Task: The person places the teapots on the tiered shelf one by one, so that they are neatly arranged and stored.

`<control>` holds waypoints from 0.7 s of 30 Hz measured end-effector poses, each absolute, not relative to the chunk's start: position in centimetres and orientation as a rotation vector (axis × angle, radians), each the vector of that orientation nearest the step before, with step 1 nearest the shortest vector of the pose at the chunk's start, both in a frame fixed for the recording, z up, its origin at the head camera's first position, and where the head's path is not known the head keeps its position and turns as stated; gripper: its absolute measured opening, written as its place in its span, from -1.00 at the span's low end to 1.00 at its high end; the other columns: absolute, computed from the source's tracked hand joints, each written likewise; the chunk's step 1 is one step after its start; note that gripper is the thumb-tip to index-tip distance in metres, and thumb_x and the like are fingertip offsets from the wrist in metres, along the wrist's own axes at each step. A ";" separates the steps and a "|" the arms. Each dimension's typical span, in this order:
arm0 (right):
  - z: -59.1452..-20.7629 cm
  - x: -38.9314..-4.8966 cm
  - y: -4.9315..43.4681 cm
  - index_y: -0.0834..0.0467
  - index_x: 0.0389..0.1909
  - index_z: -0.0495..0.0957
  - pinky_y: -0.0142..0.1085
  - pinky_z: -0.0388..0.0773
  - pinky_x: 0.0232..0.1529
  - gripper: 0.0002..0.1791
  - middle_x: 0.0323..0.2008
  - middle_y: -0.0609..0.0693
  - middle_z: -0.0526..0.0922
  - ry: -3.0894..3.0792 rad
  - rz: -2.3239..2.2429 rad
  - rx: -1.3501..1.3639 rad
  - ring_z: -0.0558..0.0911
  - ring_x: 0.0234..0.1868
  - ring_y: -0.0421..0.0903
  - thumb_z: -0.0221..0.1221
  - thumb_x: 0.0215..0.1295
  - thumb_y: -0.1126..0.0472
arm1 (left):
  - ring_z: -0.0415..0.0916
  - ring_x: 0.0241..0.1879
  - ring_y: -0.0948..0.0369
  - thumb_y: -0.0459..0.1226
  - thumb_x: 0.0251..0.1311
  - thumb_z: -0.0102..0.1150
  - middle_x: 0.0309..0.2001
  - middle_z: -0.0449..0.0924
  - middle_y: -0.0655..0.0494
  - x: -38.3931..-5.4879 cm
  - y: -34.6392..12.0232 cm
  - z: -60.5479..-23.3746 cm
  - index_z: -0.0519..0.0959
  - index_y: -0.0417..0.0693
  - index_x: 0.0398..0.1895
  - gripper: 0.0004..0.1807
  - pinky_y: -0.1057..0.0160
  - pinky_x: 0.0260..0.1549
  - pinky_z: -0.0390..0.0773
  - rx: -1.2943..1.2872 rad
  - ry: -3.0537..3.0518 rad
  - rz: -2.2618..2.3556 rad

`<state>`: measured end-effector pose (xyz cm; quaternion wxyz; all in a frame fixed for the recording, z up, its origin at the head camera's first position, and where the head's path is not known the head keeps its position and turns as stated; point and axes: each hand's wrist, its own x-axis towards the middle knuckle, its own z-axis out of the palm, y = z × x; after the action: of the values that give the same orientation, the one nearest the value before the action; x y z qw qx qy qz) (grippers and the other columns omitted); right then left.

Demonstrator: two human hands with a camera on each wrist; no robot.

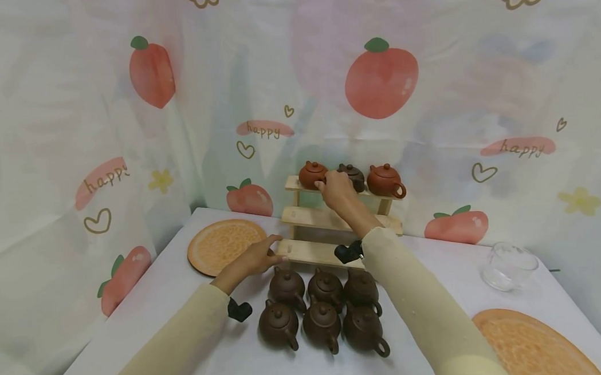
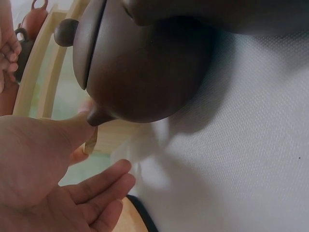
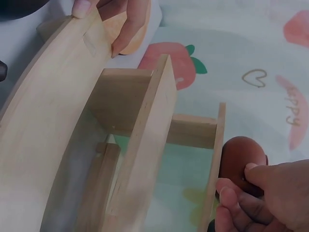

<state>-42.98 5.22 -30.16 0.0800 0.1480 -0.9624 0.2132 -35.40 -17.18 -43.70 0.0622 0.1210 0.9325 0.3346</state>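
Note:
My right hand [image 1: 339, 191] is at the top board of a small wooden tiered rack [image 1: 315, 215]. Its thumb and curled fingers pinch the left reddish-brown teapot [image 1: 312, 174] at its right side, and the fingers cover the handle. To that hand's right on the same board stand a dark teapot [image 1: 352, 175] and another reddish-brown teapot [image 1: 384, 179]. My left hand [image 1: 257, 255] grips the left end of the lowest board [image 3: 53, 96] between thumb and forefinger, its other fingers loosely extended. Close beside that thumb in the left wrist view is a dark brown teapot [image 2: 145, 72].
Several dark brown teapots [image 1: 321, 321] stand in two rows before the rack. A round orange patterned mat [image 1: 226, 243] lies at left, another mat [image 1: 537, 345] at front right. A clear glass bowl [image 1: 509, 266] sits at right. Printed cloth [image 1: 293, 67] hangs behind the table.

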 end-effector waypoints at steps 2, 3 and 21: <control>-30.1 -42.9 5.4 0.32 -0.21 0.63 -0.19 0.48 -0.38 -0.62 -0.40 0.18 0.63 -2.884 0.663 0.445 0.63 -0.41 0.05 0.10 0.66 0.07 | 0.70 -0.06 -0.03 -0.11 0.48 0.30 0.00 0.74 -0.26 -35.3 -17.2 -43.6 0.33 -0.11 0.54 -0.33 -0.01 -0.05 0.65 0.368 2.814 1.020; -30.1 -42.9 5.6 0.28 -0.30 0.62 -0.22 0.46 -0.42 -0.62 -0.47 0.13 0.61 -2.888 0.685 0.449 0.62 -0.45 0.02 0.12 0.65 0.06 | 0.70 -0.06 -0.03 -0.11 0.48 0.30 0.00 0.74 -0.26 -35.3 -17.1 -43.6 0.33 -0.11 0.54 -0.33 -0.01 -0.05 0.65 0.368 2.812 1.025; -32.0 -38.0 12.1 0.35 -0.27 0.76 -0.18 0.59 -0.32 -0.66 -0.50 0.14 0.77 -2.988 0.662 0.747 0.67 -0.48 -0.05 0.21 0.57 0.15 | 0.69 0.03 -0.14 -0.09 0.49 0.28 0.04 0.71 -0.33 -34.9 -17.0 -43.5 0.31 -0.18 0.54 -0.31 -0.06 -0.01 0.64 0.408 2.838 0.993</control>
<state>-38.04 12.09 -31.99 -0.0046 0.2372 -0.9484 0.2102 -34.94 -17.01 -43.46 0.0535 0.1343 0.9339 0.3269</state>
